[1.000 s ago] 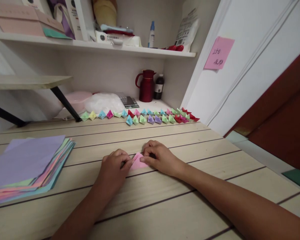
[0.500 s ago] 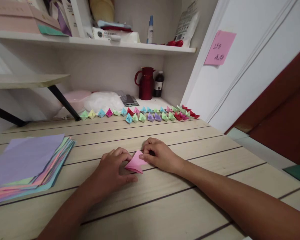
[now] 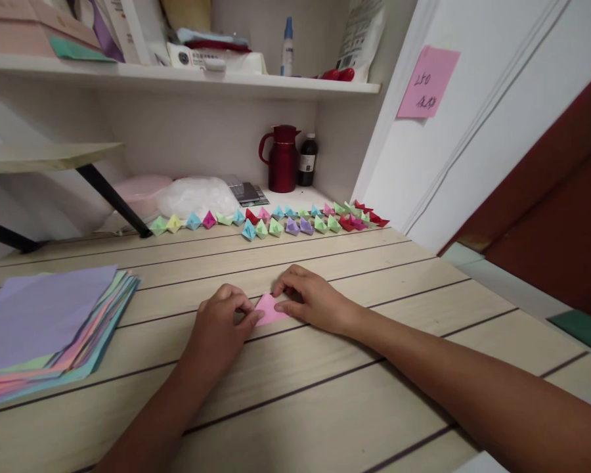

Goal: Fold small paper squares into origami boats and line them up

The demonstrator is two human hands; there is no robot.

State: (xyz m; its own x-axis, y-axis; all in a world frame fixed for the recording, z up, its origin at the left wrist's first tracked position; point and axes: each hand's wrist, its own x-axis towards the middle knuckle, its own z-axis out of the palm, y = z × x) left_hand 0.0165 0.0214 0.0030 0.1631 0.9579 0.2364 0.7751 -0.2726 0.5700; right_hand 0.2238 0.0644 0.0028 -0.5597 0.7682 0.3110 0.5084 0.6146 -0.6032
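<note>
A small pink folded paper (image 3: 268, 311), shaped like a triangle, lies on the wooden table between my hands. My left hand (image 3: 226, 316) pinches its left corner with thumb and fingers. At its right corner, my right hand (image 3: 311, 299) has the thumb on the paper and the fingers curled by the edge. Beyond, several folded paper boats (image 3: 291, 226) in green, blue, purple, pink and red stand in rows along the back of the table.
To the left lies a stack of coloured paper sheets (image 3: 54, 322), purple on top. Behind the boats stand a red jug (image 3: 282, 161) and a dark bottle (image 3: 307, 161). A black shelf leg (image 3: 113, 200) meets the table at back left. A white plastic bag (image 3: 197, 197) sits behind it.
The pink paper has gone from a partly opened, raised fold to a flat triangle. My left thumb has moved up onto its left corner. The camera view has shifted slightly.
</note>
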